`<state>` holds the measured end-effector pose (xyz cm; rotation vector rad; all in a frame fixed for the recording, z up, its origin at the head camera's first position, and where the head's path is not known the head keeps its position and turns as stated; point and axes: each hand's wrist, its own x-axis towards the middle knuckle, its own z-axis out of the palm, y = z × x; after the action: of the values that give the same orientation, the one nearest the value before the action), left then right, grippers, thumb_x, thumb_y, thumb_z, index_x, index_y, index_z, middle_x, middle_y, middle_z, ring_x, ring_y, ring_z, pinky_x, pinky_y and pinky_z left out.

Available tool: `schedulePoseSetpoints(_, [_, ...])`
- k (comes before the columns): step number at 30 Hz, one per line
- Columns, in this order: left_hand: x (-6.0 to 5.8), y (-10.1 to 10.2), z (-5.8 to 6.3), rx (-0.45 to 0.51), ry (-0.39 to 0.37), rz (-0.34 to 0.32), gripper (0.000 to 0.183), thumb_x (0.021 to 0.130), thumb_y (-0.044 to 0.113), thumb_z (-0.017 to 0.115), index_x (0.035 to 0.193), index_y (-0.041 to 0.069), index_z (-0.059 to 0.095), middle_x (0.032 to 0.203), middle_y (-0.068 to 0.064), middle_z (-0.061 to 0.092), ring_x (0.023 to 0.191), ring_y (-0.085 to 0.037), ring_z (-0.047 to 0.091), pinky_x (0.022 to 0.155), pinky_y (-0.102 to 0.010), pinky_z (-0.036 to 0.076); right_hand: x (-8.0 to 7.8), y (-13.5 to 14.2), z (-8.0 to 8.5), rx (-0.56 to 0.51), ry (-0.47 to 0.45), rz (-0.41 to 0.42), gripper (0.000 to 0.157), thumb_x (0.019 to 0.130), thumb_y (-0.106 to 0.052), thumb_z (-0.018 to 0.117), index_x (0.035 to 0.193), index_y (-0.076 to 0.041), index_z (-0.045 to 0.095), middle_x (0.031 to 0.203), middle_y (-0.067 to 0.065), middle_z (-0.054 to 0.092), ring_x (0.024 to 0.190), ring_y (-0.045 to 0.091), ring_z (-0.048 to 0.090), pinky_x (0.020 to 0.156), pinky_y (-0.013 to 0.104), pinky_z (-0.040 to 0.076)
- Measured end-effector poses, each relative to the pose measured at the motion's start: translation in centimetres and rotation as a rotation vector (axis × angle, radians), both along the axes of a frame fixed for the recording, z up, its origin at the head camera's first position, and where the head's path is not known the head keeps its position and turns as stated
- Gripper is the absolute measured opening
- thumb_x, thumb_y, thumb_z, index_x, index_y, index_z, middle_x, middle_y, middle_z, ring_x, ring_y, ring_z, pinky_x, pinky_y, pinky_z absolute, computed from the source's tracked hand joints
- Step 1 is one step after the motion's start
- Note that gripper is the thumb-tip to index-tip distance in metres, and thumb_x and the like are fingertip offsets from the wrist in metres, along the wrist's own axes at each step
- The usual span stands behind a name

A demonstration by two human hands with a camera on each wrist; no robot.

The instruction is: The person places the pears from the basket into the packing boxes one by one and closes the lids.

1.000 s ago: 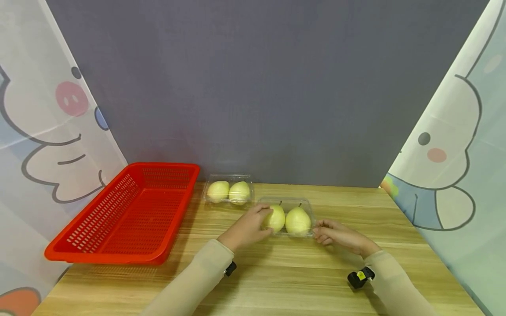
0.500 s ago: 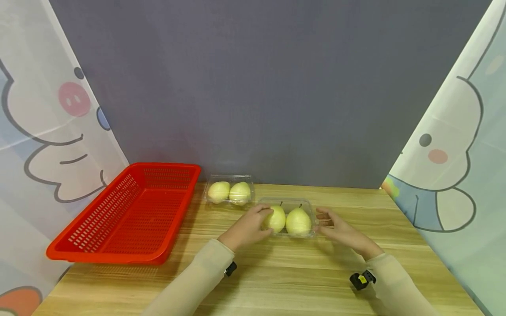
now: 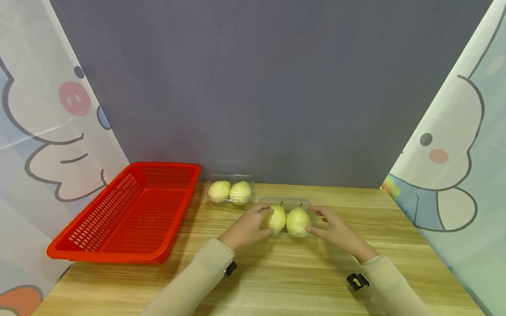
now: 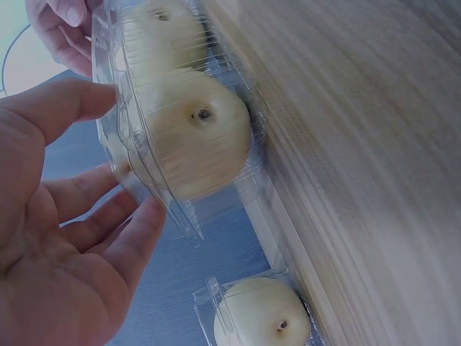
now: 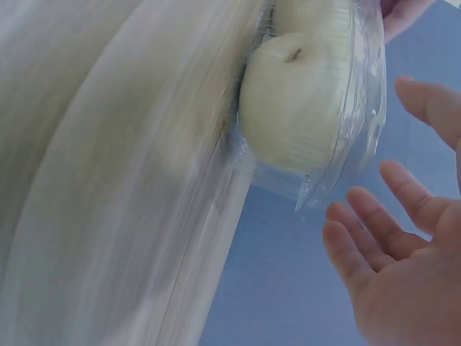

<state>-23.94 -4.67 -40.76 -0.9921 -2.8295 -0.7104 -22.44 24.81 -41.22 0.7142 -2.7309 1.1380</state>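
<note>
A clear plastic clamshell box with two pale yellow pears stands on the wooden table, its lid over the fruit. At its left end my left hand holds the rim, thumb on the near side and fingers on the far side, as the left wrist view shows. My right hand is at the box's right end with its fingers spread. In the right wrist view, those fingertips are a little apart from the plastic edge.
A second clear box with two pears stands behind and to the left, near the grey backdrop. Farther left is a red slotted basket with nothing in it. Printed curtains flank the wooden table.
My right hand has left the box's front right corner, spread its fingers and come back round the right end. My left hand and the box stay where they were.
</note>
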Motion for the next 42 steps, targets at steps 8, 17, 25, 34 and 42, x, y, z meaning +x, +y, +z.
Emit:
schedulePoseSetpoints(8, [0.0,-0.1,0.1,0.003,-0.002,0.000,0.060,0.096,0.027,0.070,0.145,0.000,0.049,0.151,-0.016,0.043,0.139,-0.030,0.040,0.113,-0.041,0.036,0.1,-1.2,-0.1,0.098,0.179,-0.019,0.046,0.087,-0.024,0.080,0.126,-0.004,0.066,0.131,0.017,0.060,0.113,0.036,0.060,0.090,0.052,0.053])
schedulePoseSetpoints(17, [0.0,0.0,0.0,-0.003,0.000,-0.002,0.060,0.096,0.027,0.070,0.146,0.000,0.048,0.151,-0.016,0.043,0.139,-0.029,0.040,0.113,-0.040,0.037,0.3,-1.9,-0.4,0.137,0.232,-0.039,0.042,0.083,-0.018,0.083,0.120,-0.003,0.068,0.122,0.014,0.061,0.101,0.032,0.063,0.083,0.045,0.056])
schedulePoseSetpoints(25, [0.0,0.0,0.2,-0.015,-0.006,0.004,0.061,0.097,0.028,0.069,0.146,0.001,0.047,0.152,-0.015,0.042,0.140,-0.029,0.039,0.113,-0.040,0.036,0.2,-1.9,-0.6,0.117,0.234,-0.024,0.044,0.084,-0.017,0.083,0.121,-0.002,0.067,0.123,0.014,0.059,0.103,0.032,0.062,0.085,0.042,0.057])
schedulePoseSetpoints(34, [0.0,0.1,0.4,-0.012,-0.033,0.010,0.061,0.097,0.027,0.068,0.147,0.001,0.046,0.152,-0.016,0.041,0.140,-0.030,0.039,0.113,-0.040,0.036,0.0,-1.9,-0.5,0.104,0.193,-0.032,0.045,0.084,-0.017,0.083,0.123,-0.002,0.066,0.123,0.014,0.058,0.103,0.033,0.063,0.086,0.043,0.057])
schedulePoseSetpoints(42, [-0.7,0.1,0.2,-0.030,-0.022,0.011,0.061,0.097,0.028,0.067,0.148,0.001,0.046,0.153,-0.015,0.041,0.140,-0.030,0.039,0.114,-0.040,0.035,-0.7,-1.8,-0.7,0.095,0.190,-0.011,0.045,0.084,-0.015,0.082,0.123,0.001,0.065,0.122,0.016,0.057,0.108,0.034,0.060,0.089,0.043,0.056])
